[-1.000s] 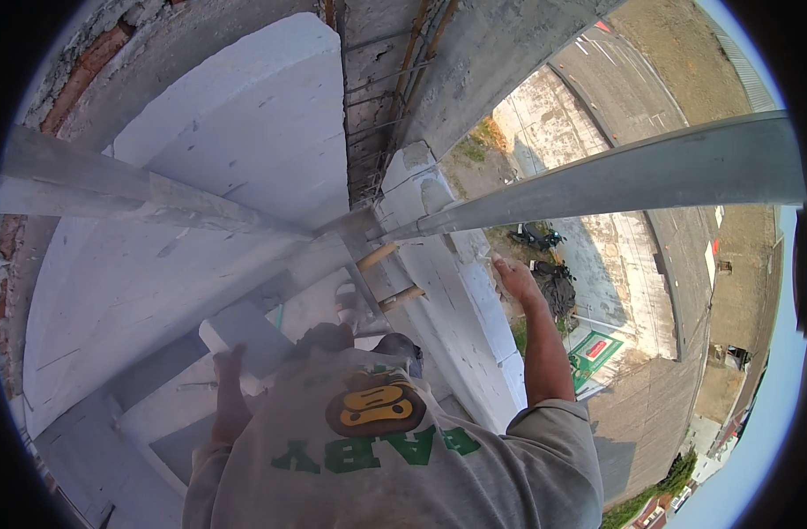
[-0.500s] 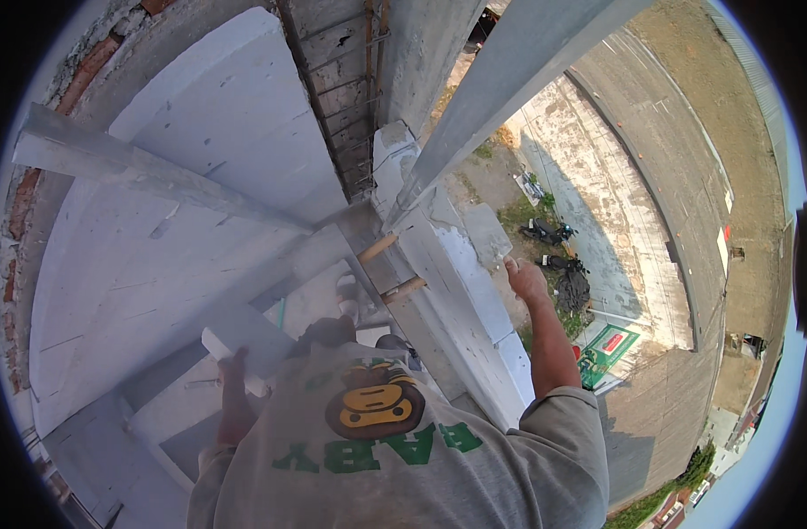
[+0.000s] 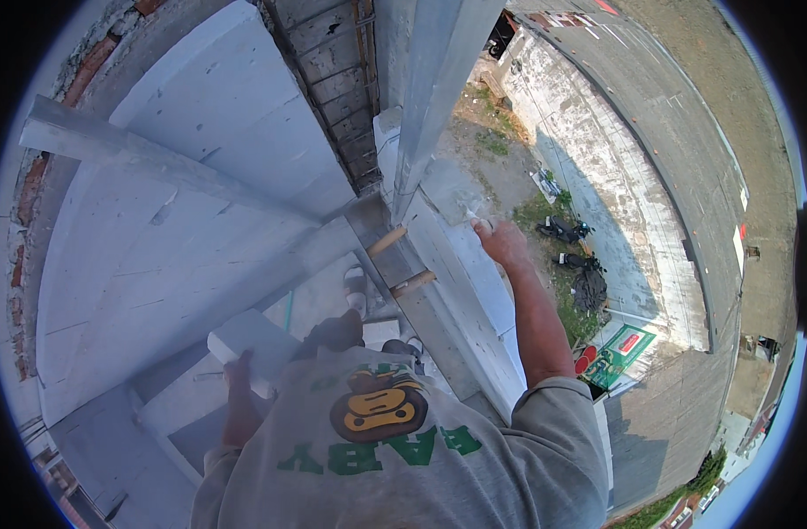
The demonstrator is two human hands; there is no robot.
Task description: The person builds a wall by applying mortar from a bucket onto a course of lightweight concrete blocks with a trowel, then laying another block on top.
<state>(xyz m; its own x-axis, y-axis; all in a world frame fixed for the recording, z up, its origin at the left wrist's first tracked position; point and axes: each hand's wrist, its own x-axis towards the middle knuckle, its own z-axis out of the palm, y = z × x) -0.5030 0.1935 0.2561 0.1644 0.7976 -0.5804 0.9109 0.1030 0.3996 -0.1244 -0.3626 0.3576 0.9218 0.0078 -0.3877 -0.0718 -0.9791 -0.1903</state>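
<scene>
My left hand (image 3: 240, 375), low at the left, is closed on the edge of a pale grey-white building block (image 3: 264, 342) held beside my body. Out to the right, my right hand (image 3: 502, 242) grips the handle of a flat grey trowel (image 3: 456, 196). Its blade is pale and blurred, and lies over the upper end of a low white block wall (image 3: 461, 262), close to a tall grey post (image 3: 431, 106). Whether the blade touches the wall I cannot tell.
Two wooden pieces (image 3: 387, 241) stick out beside the wall. A grey beam (image 3: 165, 163) slants across the white wall (image 3: 245, 106) at left. Beyond the low wall there is a drop to ground with parked motorbikes (image 3: 566, 229) and a green sign (image 3: 621, 353). My feet (image 3: 356, 289) are below.
My right hand has moved left and up with the trowel, nearer the post. The left hand still holds the block. The whole view has shifted slightly.
</scene>
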